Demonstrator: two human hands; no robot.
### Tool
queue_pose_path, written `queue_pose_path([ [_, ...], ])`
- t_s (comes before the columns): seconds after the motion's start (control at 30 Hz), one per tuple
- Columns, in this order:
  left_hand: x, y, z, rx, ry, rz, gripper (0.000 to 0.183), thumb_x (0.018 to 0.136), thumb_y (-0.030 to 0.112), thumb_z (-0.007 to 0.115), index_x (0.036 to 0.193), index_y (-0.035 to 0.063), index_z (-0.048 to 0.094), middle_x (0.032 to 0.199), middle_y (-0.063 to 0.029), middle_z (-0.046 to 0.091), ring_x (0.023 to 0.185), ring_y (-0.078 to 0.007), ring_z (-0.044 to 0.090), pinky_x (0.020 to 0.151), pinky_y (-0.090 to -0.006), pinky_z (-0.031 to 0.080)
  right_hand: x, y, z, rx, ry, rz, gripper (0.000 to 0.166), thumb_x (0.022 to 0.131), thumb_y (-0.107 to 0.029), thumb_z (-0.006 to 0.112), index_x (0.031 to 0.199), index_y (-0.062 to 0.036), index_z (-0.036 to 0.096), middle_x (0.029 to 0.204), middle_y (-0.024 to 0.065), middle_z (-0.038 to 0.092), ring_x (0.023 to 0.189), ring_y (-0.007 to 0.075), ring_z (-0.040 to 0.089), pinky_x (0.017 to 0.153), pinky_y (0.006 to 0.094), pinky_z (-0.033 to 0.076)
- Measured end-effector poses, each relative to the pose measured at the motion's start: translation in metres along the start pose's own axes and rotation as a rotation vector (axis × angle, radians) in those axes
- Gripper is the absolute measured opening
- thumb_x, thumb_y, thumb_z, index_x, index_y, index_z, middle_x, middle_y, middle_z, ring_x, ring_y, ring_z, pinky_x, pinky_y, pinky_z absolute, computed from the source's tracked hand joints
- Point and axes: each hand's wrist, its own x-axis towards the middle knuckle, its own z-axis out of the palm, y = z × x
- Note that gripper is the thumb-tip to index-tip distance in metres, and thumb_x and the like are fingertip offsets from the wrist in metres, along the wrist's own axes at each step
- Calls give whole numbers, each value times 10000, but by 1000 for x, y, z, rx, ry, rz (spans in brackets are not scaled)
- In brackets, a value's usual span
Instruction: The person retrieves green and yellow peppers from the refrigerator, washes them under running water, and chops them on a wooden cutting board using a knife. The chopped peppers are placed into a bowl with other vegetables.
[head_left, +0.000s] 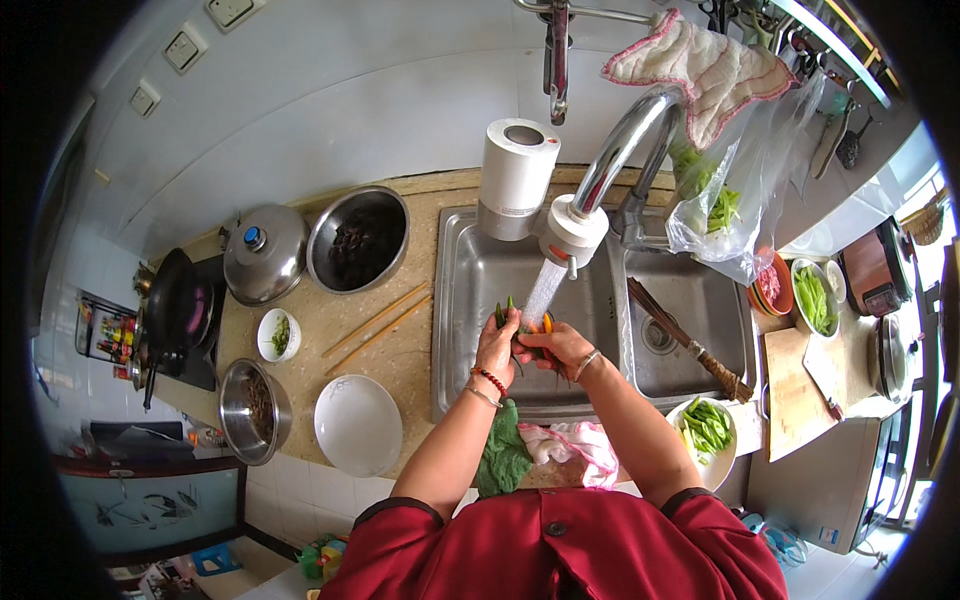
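Water runs from the white filter head (574, 232) on the chrome faucet (628, 142) onto a bunch of small peppers (534, 330), green, orange and reddish, over the left basin of the steel sink (457, 300). My left hand (498, 345), with a red bead bracelet at the wrist, is closed around green peppers. My right hand (559, 349) holds more peppers beside it, an orange one showing above the thumb. The two hands nearly touch, and they hide part of the bunch. A bundled stick brush (690, 341) leans across the right basin.
Left of the sink are chopsticks (379, 322), a white plate (358, 426), steel bowls (255, 412) and a domed lid (267, 259). To the right stand a plate of cut green peppers (705, 431), a cutting board (795, 397) and a cleaver (823, 371). Cloths (504, 454) hang at the front edge.
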Motion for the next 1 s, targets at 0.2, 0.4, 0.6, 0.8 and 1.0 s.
queue_pose_path([
  [0.2, -3, -3, -6, -37, 100, 68, 198, 948, 301, 623, 974, 113, 567, 816, 8, 566, 714, -117, 524, 636, -275, 449, -13, -4, 13, -448, 200, -22, 241, 871, -194, 676, 961, 29, 673, 792, 90, 706, 615, 119, 666, 469, 240, 474],
  [0.4, 4, 0, -39, -144, -26, -276, 184, 936, 292, 629, 917, 110, 610, 831, 8, 591, 761, -141, 574, 684, -285, 491, -25, 5, 22, -889, 37, -265, 180, 887, -186, 580, 945, -18, 608, 689, 72, 660, 572, 160, 654, 542, 323, 522],
  [0.6, 3, 3, -40, -276, -279, -335, 249, 950, 351, 587, 883, 112, 608, 845, 2, 617, 772, -160, 599, 682, -302, 496, -28, 0, 13, -514, -74, -213, 223, 911, -248, 622, 982, -36, 614, 659, 34, 625, 524, 119, 578, 475, 274, 440],
  [0.8, -6, 8, -12, -175, -29, -58, 279, 963, 442, 541, 898, 171, 529, 776, 24, 514, 656, -133, 493, 586, -271, 377, -30, 7, 14, -376, 108, -57, 262, 884, -301, 687, 843, -42, 678, 556, 4, 548, 422, 89, 481, 396, 247, 334],
  [1.0, -7, -5, -3, -79, 54, -39, 278, 975, 424, 529, 921, 152, 508, 765, 8, 514, 689, -133, 507, 561, -297, 379, -25, 14, 17, -301, 140, -134, 217, 860, -241, 703, 820, -38, 639, 594, -1, 571, 455, 82, 496, 409, 242, 363],
])
